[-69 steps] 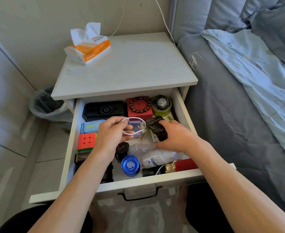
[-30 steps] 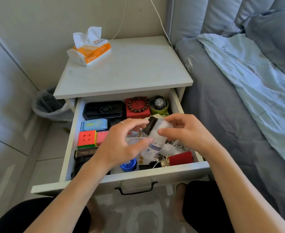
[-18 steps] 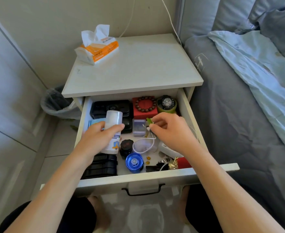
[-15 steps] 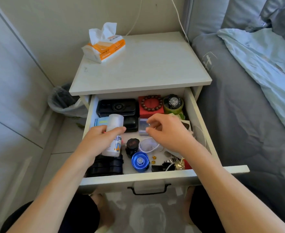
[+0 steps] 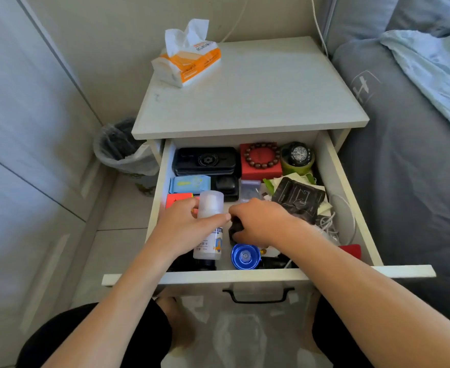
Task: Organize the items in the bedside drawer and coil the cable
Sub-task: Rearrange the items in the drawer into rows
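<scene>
The white bedside drawer [image 5: 266, 276] stands pulled out and full of small items. My left hand [image 5: 184, 227] grips a white plastic bottle [image 5: 210, 205] with a clear cap, upright over the drawer's left middle. My right hand [image 5: 258, 221] reaches down beside it and its fingers curl round a small black object [image 5: 235, 229]. A blue round lid [image 5: 244, 256] lies just below. A white cable [image 5: 328, 224] lies tangled at the right side, partly under a black packet [image 5: 299, 201].
At the drawer's back sit a black case [image 5: 205, 160], a red box with a bead bracelet [image 5: 261, 160] and a watch [image 5: 298, 156]. A tissue pack [image 5: 189, 62] lies on the nightstand top. A lined bin [image 5: 122, 147] stands left; the bed is right.
The bottle went from both hands into my left hand and moved to the left. My right hand left the back items and came down onto the black object near the bottle.
</scene>
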Available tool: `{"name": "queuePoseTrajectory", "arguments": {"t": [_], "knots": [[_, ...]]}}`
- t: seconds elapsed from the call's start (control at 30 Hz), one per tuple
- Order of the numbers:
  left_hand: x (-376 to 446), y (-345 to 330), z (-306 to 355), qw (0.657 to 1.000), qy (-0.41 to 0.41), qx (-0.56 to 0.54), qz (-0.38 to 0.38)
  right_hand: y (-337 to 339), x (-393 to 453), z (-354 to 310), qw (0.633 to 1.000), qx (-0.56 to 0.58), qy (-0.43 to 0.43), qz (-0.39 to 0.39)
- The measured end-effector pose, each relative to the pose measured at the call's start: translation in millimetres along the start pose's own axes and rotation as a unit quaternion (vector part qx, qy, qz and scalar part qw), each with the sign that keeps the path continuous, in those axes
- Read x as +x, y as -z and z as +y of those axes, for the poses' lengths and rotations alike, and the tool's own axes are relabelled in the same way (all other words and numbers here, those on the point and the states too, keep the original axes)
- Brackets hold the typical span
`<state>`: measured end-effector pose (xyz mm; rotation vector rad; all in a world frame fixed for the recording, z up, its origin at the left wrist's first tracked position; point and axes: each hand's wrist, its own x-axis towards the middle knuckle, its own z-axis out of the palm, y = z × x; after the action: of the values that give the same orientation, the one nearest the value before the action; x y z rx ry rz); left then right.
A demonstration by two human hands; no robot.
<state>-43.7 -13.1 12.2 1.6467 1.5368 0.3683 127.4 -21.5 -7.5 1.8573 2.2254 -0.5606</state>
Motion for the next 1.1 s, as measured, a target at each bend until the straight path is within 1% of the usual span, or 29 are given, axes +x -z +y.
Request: {"name": "queuePoseTrajectory", "arguments": {"t": [0.1,0.27,0.33,0.4,0.43,0.47,0.53,0.6,0.67,0.73,0.8,0.9,1.0,1.03,1.1], "knots": [[0,1,4,1.000,0.006,0.023,0.003,7,-11,14,0.999,-0.010,-0.036,-0.006],[0,-9,4,0.995,-0.012,0.094,0.006,13,-24,27,0.995,0.003,-0.093,0.029],[-2,-13,5,0.993,-0.027,0.111,0.004,9,-26,25,0.994,-0.027,-0.096,0.044],[-2,-14,5,0.993,-0.033,0.116,0.005,2,-27,20,0.994,-0.072,-0.080,0.035],[-3,-14,5,0.993,-0.033,0.117,0.006,0,-27,18,0.994,-0.089,-0.057,0.025],[-2,-14,3,0.993,-0.030,0.113,0.005,-2,-28,16,0.995,-0.092,-0.025,0.016],[-2,-12,1,0.994,-0.023,0.103,0.007,-2,-30,9,0.998,-0.054,0.044,-0.005],[-4,-9,0,0.995,-0.023,0.098,0.015,-3,-29,1,0.994,-0.046,0.092,-0.033],[-5,-8,-2,0.995,-0.032,0.094,0.020,-6,-28,-3,0.989,-0.081,0.108,-0.055],[-6,-7,-3,0.994,-0.046,0.102,0.020,-4,-30,-1,0.990,-0.094,0.094,-0.057],[-5,-8,-4,0.991,-0.059,0.119,0.017,-1,-32,6,0.991,-0.101,0.081,-0.042],[-2,-13,-2,0.987,-0.075,0.144,-0.012,2,-36,15,0.994,-0.091,0.060,-0.014],[2,-19,4,0.979,-0.073,0.189,-0.021,8,-38,23,0.994,-0.051,0.041,0.088],[2,-21,6,0.975,-0.072,0.209,-0.018,11,-39,27,0.992,-0.028,0.025,0.119],[3,-24,9,0.968,-0.077,0.237,-0.014,15,-42,37,0.987,0.034,-0.028,0.153]]}}
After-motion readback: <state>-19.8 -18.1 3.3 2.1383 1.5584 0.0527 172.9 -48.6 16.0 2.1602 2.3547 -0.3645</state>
